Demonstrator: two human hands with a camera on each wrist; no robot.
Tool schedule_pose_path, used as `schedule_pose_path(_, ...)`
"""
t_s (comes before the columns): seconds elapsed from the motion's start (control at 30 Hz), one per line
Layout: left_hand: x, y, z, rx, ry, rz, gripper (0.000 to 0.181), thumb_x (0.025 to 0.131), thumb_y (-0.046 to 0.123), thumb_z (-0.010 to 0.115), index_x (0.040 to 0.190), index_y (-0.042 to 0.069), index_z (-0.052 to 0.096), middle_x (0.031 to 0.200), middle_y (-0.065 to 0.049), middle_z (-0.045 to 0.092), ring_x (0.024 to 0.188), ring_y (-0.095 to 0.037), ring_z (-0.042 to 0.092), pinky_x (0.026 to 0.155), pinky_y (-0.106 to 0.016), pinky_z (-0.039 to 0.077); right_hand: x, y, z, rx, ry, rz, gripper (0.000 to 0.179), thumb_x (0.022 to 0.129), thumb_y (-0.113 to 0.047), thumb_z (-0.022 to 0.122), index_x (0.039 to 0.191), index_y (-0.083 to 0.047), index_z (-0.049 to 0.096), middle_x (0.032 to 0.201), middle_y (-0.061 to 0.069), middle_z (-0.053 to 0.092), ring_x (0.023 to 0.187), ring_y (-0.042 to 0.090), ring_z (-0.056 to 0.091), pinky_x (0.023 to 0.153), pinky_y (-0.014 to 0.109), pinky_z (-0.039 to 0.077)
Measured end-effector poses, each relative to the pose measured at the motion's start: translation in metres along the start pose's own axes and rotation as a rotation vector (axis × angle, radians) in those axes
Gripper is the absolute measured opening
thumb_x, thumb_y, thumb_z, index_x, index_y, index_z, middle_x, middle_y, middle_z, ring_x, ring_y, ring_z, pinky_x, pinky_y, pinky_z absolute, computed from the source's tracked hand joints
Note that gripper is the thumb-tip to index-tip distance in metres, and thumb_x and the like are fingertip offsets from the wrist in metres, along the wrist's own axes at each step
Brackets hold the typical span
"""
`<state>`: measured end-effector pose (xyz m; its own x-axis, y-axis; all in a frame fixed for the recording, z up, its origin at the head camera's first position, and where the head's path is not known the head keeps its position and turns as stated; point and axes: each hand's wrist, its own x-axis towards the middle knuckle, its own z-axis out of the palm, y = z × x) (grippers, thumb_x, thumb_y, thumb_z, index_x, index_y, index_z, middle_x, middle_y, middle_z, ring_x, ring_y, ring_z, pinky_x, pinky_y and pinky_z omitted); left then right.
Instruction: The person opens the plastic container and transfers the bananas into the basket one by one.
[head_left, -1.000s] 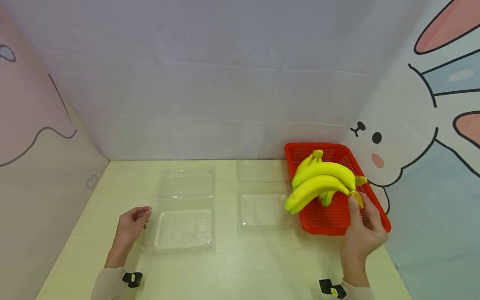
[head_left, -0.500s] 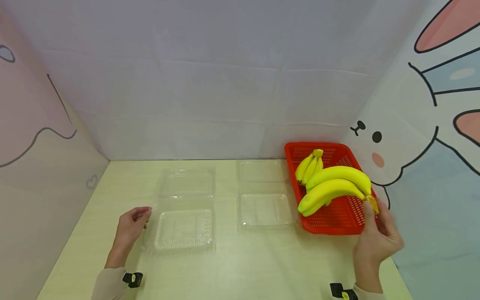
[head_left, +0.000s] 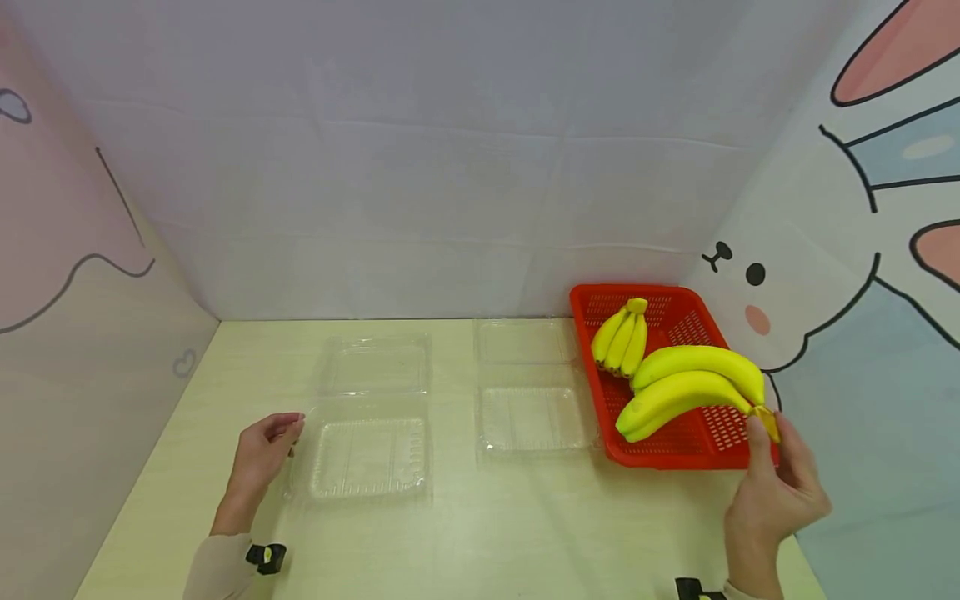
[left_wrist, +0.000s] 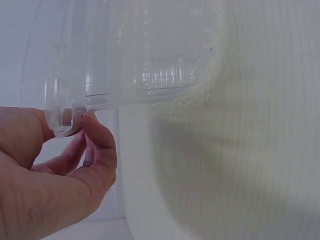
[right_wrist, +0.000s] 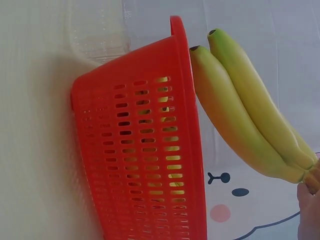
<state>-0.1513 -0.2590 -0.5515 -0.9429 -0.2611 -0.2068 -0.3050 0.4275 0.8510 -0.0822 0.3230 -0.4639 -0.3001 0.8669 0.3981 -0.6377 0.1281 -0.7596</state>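
Note:
My right hand point(head_left: 776, 496) pinches the stem end of a bunch of large yellow bananas point(head_left: 690, 396) between thumb and fingers. The bananas point left, above the red plastic basket point(head_left: 587, 367); in the right wrist view their tips are beyond the basket's rim point(right_wrist: 184, 70). A bunch of small bananas point(head_left: 621, 340) lies inside at the far left corner. On the left, my left hand point(head_left: 258, 454) holds the near left edge of a clear plastic clamshell box point(head_left: 367, 458), its lid laid back. The left wrist view shows thumb and fingertip pinching the box's rim point(left_wrist: 62, 112).
A second clear clamshell box point(head_left: 536, 421) stands opened between the first one and the basket. A pale wooden table point(head_left: 480, 542) carries everything. White cloth point(head_left: 420, 183) rises behind, and a printed rabbit panel point(head_left: 862, 400) borders the right.
My right hand has moved right and toward me with the large bananas, uncovering the small bunch in the basket. The left hand has stayed at the clamshell box.

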Motion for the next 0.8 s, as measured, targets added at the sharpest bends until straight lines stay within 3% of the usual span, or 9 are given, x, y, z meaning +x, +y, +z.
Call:
schedule_pose_path(0.3,-0.001,0.001,0.0,-0.003,0.002,0.006,0.033,0.106,0.015,0.058,0.13,-0.008,0.06,0.11,-0.023,0.065,0.085,-0.023,0.06,0.063,-0.019,0.051,0.004,0.001,-0.014,-0.108,0.03,-0.002,0.031,0.078,0.009,0.083,0.108,0.013,0.074,0.105,0.019,0.074,0.099,0.026,0.069,0.087,0.021,0.056)
schedule_pose_path(0.6,-0.001,0.001,-0.001,-0.005,-0.005,-0.003,0.034,0.106,0.015,0.059,0.131,-0.008,0.06,0.111,-0.023,0.066,0.085,-0.022,0.06,0.063,-0.02,0.051,0.009,0.008,-0.024,-0.019,0.045,-0.034,0.034,0.072,0.014,0.086,0.102,0.02,0.072,0.102,0.023,0.073,0.095,0.026,0.071,0.084,0.023,0.058)
schedule_pose_path(0.8,-0.001,0.001,-0.001,-0.014,-0.004,0.01,0.033,0.106,0.013,0.058,0.131,-0.009,0.06,0.112,-0.024,0.065,0.085,-0.021,0.06,0.063,-0.019,0.051,0.011,0.011,-0.03,-0.232,0.07,0.031,0.035,0.075,0.004,0.088,0.106,0.012,0.075,0.103,0.015,0.075,0.097,0.02,0.07,0.089,0.02,0.055)
